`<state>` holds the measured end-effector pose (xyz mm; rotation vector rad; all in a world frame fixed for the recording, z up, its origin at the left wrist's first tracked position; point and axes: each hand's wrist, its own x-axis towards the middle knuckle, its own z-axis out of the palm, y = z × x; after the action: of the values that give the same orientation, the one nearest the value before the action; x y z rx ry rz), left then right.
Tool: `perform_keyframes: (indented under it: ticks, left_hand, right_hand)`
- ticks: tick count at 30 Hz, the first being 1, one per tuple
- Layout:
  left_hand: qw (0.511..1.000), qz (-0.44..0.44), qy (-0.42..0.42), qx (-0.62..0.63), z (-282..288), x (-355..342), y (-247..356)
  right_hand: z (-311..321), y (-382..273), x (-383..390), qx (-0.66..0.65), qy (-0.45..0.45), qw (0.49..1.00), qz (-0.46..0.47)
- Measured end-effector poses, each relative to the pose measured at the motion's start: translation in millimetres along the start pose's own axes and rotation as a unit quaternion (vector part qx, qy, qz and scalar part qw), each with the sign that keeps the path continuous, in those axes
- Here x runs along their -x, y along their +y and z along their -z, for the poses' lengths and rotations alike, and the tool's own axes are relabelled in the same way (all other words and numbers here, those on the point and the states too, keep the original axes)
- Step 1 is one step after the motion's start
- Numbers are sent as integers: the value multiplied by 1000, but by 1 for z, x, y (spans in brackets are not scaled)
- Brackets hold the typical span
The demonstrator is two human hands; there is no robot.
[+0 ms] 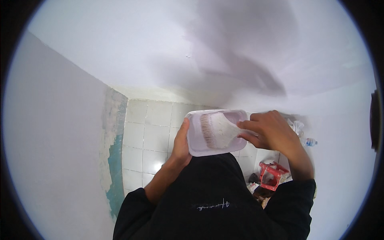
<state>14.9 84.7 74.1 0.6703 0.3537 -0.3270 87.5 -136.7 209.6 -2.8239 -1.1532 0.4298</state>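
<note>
In front of my body, my left hand (pixel 182 143) grips the left side of a shallow white plastic tub (pixel 191 148) with rounded corners. Pale lilac-white paint (pixel 196 128) coats its inside. From the right, my right hand (pixel 269 130) is closed round the handle of a wide paintbrush (pixel 226 131). The brush lies flat over the tub, its bristles pointing left and its body smeared with white. Whether the bristles touch the paint I cannot tell for sure.
A white wall (pixel 140 52) rises ahead, meeting a left wall with a peeling teal patch (pixel 116 176). White tiles (pixel 156 136) cover the floor. At the right stand a red plastic stool (pixel 272 176), a small bottle (pixel 311 142) and a clear plastic bag (pixel 297 127).
</note>
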Motion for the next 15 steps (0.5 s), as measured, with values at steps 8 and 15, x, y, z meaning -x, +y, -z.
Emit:
perform_keyframes:
  ticks: [8, 15]
  left_hand:
    - [1000, -13, 11, 25, 2, -1, 2]
    - [999, -36, 6, 9, -2, 0, 7]
  right_hand:
    - [27, -12, 14, 78, 29, 997, 2]
    - [33, -15, 21, 80, 63, 995, 18]
